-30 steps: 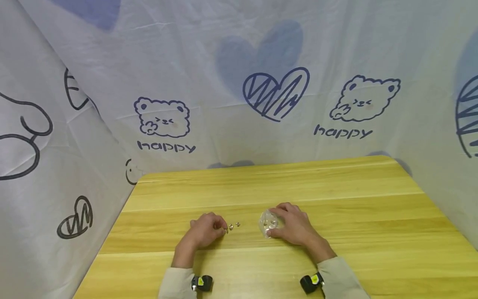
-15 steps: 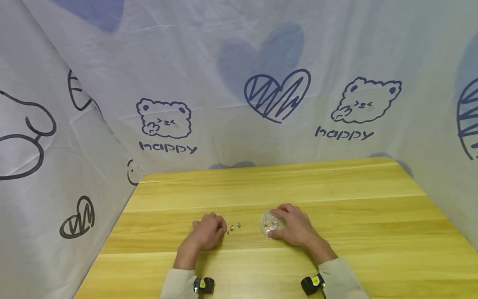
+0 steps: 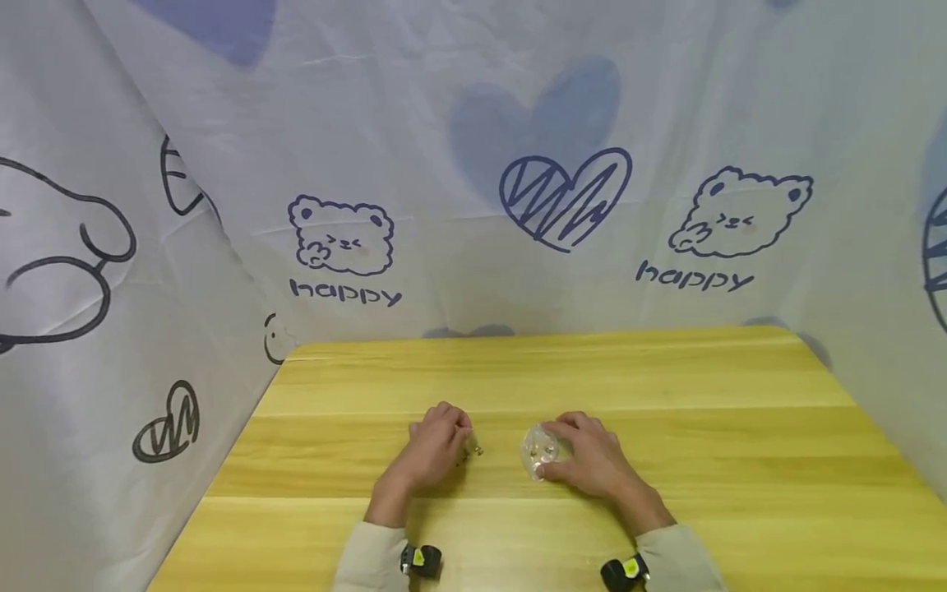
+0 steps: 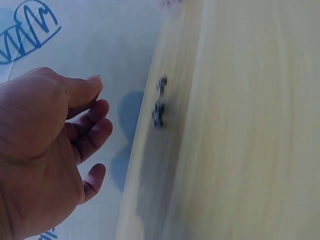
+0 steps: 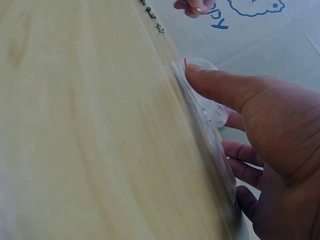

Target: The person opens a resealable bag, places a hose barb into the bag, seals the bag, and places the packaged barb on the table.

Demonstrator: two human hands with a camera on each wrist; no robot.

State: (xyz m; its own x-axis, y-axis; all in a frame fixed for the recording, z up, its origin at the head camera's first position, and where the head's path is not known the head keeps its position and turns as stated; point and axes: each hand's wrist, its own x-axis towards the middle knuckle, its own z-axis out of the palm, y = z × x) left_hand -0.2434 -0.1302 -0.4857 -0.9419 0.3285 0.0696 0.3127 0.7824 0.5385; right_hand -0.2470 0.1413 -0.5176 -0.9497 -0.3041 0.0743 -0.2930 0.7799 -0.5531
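Observation:
My left hand (image 3: 435, 448) is raised above the left-middle of the table, thumb and index fingertips together on a tiny glinting metal piece, mostly hidden by the fingers. In the left wrist view the other fingers of this hand (image 4: 45, 135) are loosely curled. Several small shiny metal pieces (image 5: 160, 28) lie in a short row on the wood under and beside it. To their right, my right hand (image 3: 592, 460) grips a clear plastic zip bag (image 3: 530, 450) with a red line at its mouth. Thumb and fingers hold the bag by its edges, and small metal bits show inside it.
The wooden table (image 3: 666, 378) reaches back to a pale curtain (image 3: 444, 164) printed with bears and hearts, which also hangs along both sides. A black wrist camera (image 3: 425, 561) sits on the left wrist and another camera (image 3: 620, 574) on the right.
My left hand has lifted from beside the metal pieces, away from me and slightly right. The right hand still holds the bag in place. The whole head view has shifted a little.

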